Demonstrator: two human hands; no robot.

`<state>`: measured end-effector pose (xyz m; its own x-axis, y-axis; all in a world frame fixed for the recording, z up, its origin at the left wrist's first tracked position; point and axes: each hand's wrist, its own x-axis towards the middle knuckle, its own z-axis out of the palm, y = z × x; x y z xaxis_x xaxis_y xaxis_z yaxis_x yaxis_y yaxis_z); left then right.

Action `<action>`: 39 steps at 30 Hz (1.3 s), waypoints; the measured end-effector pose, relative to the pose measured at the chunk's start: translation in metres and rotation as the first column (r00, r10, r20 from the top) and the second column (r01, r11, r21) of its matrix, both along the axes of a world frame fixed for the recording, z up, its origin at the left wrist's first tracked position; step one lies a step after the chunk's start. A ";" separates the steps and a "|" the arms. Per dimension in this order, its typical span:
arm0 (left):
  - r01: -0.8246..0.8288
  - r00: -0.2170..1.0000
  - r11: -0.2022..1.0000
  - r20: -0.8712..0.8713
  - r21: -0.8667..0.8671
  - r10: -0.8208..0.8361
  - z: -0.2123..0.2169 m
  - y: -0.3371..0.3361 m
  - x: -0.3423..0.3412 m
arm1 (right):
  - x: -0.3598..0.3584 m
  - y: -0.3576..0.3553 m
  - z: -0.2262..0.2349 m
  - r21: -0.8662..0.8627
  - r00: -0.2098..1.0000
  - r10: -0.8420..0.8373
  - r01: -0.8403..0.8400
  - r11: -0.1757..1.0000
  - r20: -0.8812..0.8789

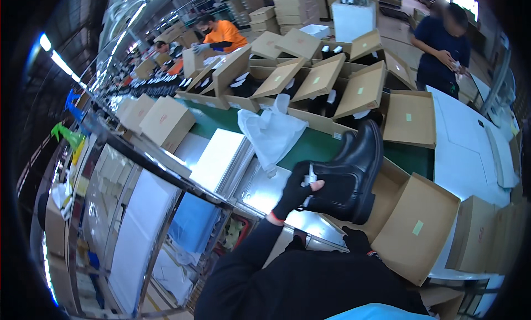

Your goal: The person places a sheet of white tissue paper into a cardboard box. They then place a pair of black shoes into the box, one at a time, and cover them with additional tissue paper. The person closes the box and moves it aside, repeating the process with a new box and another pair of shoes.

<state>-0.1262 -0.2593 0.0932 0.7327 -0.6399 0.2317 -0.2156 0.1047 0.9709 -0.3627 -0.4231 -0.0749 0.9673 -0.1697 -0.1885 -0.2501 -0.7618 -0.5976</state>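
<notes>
My left hand (296, 191), in a black glove with bare fingertips, grips a black ankle boot (362, 173) by its top. The boot lies on its side in the air, its sole toward the right. A second black boot (344, 146) shows partly behind it; how it is held is hidden. Below the boots an open cardboard box (388, 181) has its lid (417, 229) folded back to the right. My right hand (357, 241), also in a black glove, is at the box's near edge. Its fingers are too dark to make out.
Several open boxes (321, 79) with dark footwear stand on the green belt (215, 119). White tissue paper (271, 129) and a white stack (218, 157) lie left of the boots. One person (224, 35) in orange works far left; another (445, 49) stands at the right.
</notes>
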 end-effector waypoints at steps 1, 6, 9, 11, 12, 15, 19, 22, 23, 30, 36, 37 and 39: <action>-0.050 0.995 0.998 0.087 0.038 0.046 0.012 0.018 0.006 | 0.000 0.000 -0.010 -0.018 1.000 -0.012 0.013 1.000 0.022; -0.356 0.854 0.879 0.493 0.316 0.168 0.053 0.090 0.029 | 0.011 0.012 0.005 -0.077 0.991 -0.066 0.057 0.995 -0.119; -0.401 0.842 0.781 0.529 0.479 0.107 0.026 0.101 0.051 | 0.000 0.014 -0.005 -0.032 0.985 -0.112 0.118 0.993 0.132; -0.442 0.826 0.684 0.560 0.580 0.059 -0.040 0.121 0.082 | -0.001 0.020 -0.013 -0.025 0.980 -0.121 0.127 0.992 0.159; -0.460 0.830 0.616 0.557 0.640 0.041 -0.070 0.130 0.088 | -0.002 0.023 -0.013 -0.028 0.982 -0.129 0.134 0.991 0.137; -0.344 0.886 0.596 0.461 0.725 -0.051 -0.072 0.138 0.074 | -0.007 0.023 -0.012 -0.035 0.980 -0.167 0.172 0.984 0.109; -0.368 0.852 0.876 0.491 0.311 0.184 -0.070 0.213 0.082 | 0.004 0.040 0.001 -0.055 0.964 -0.225 0.235 0.971 0.141; -0.502 0.860 0.825 0.250 0.259 0.444 -0.048 0.308 0.095 | 0.021 0.058 0.014 0.029 0.932 -0.300 0.300 0.953 0.204; -0.634 0.770 0.731 0.297 0.251 0.565 -0.046 0.343 0.105 | 0.031 0.064 0.020 0.071 0.923 -0.330 0.322 0.944 0.198; -0.955 0.231 0.030 0.675 0.296 0.701 -0.004 0.559 0.173 | 0.085 0.107 0.059 0.072 0.907 -0.244 0.234 0.970 0.344; -0.978 0.204 0.099 0.717 0.185 0.667 -0.031 0.532 0.160 | 0.106 0.136 0.065 0.034 0.901 -0.202 0.204 0.978 0.383; -0.970 0.226 0.220 0.713 0.102 0.663 -0.029 0.513 0.150 | 0.107 0.140 0.068 0.000 0.905 -0.178 0.193 0.981 0.388; -0.913 0.324 0.408 0.664 0.031 0.674 -0.030 0.463 0.134 | 0.110 0.152 0.082 0.050 0.907 -0.192 0.187 0.981 0.376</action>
